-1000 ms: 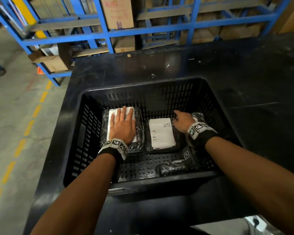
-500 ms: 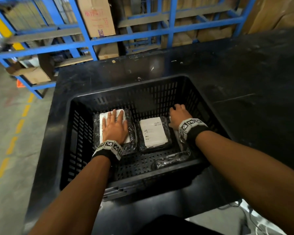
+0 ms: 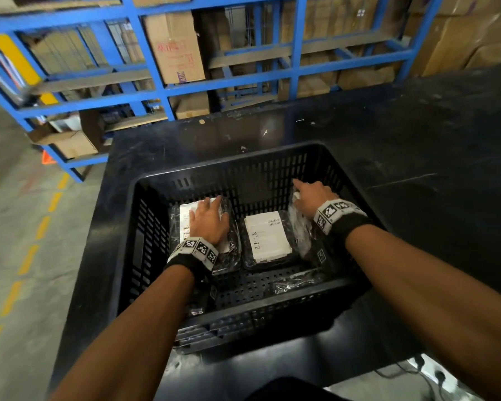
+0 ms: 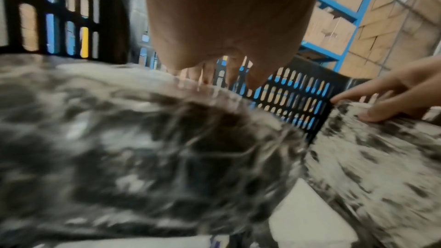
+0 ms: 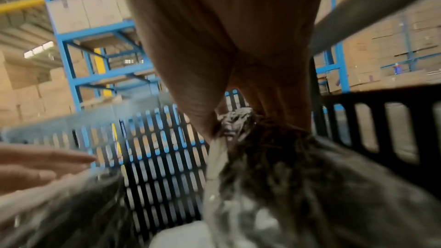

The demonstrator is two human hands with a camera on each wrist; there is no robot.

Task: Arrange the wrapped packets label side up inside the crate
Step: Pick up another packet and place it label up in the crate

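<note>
A black slotted crate (image 3: 226, 166) stands on a black table. My left hand (image 3: 210, 219) lies flat with straight fingers on the left wrapped packet (image 3: 185, 218), whose white label faces up. The middle packet (image 3: 268, 237) lies flat, label up. My right hand (image 3: 310, 196) grips the top edge of a third packet (image 3: 300, 230), which stands tilted on its edge by the right wall. The right wrist view shows the thumb and fingers pinching its wrap (image 5: 233, 120). A fourth wrapped packet (image 3: 298, 280) lies near the crate's front wall, no label showing.
The black table (image 3: 417, 157) stretches to the right and behind the crate. Blue metal racking (image 3: 162, 91) with cardboard boxes stands beyond it. Concrete floor with yellow dashes (image 3: 29, 259) lies to the left. Bare crate floor (image 3: 243, 287) shows in front of the packets.
My right hand has lifted the right packet from lying flat up onto its edge. My left hand has stayed on the left packet. The head view has shifted.
</note>
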